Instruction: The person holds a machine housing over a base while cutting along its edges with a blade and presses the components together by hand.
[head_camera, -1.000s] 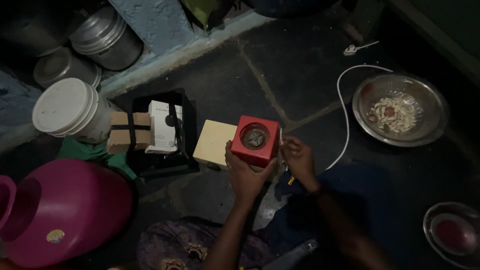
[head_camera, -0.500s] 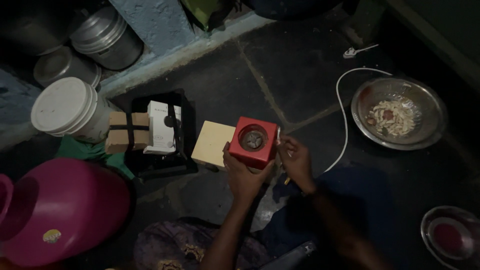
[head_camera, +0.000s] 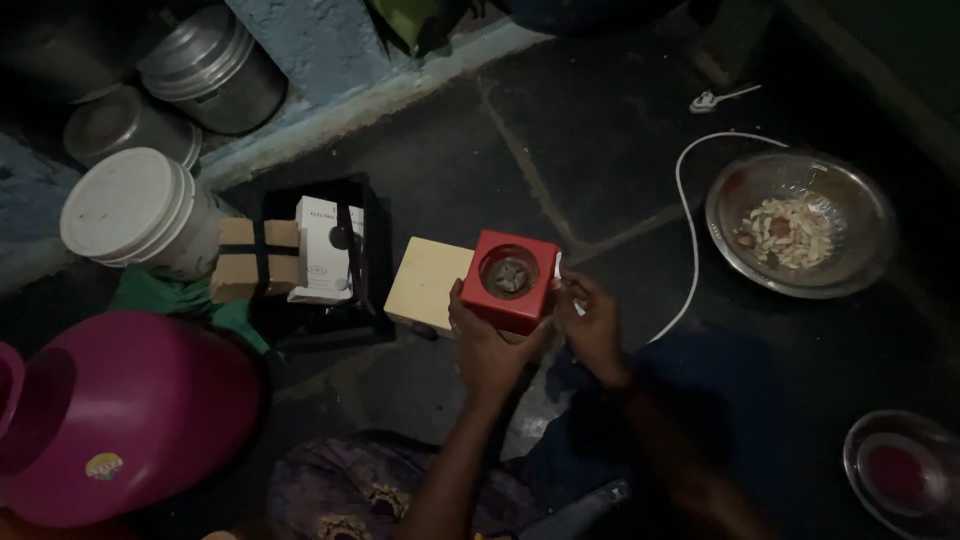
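Note:
A red square box-shaped appliance (head_camera: 510, 278) with a round metal cup in its top sits just above the dark stone floor, by a pale wooden block (head_camera: 427, 283). My left hand (head_camera: 487, 345) grips its near lower side. My right hand (head_camera: 592, 322) is at its right edge, fingers pinched on a small white piece where the white cord (head_camera: 689, 235) meets the box. Dark bits lie inside the cup.
A steel bowl of chopped food (head_camera: 797, 224) stands at the right, a small steel bowl (head_camera: 905, 472) at the bottom right. Left of the box are a black crate with cartons (head_camera: 318, 255), a white lidded bucket (head_camera: 140, 212), a pink plastic pot (head_camera: 130, 410) and steel vessels (head_camera: 213, 68).
The view has shifted slightly. My hands stay on the red box, with the right fingers working at its right edge.

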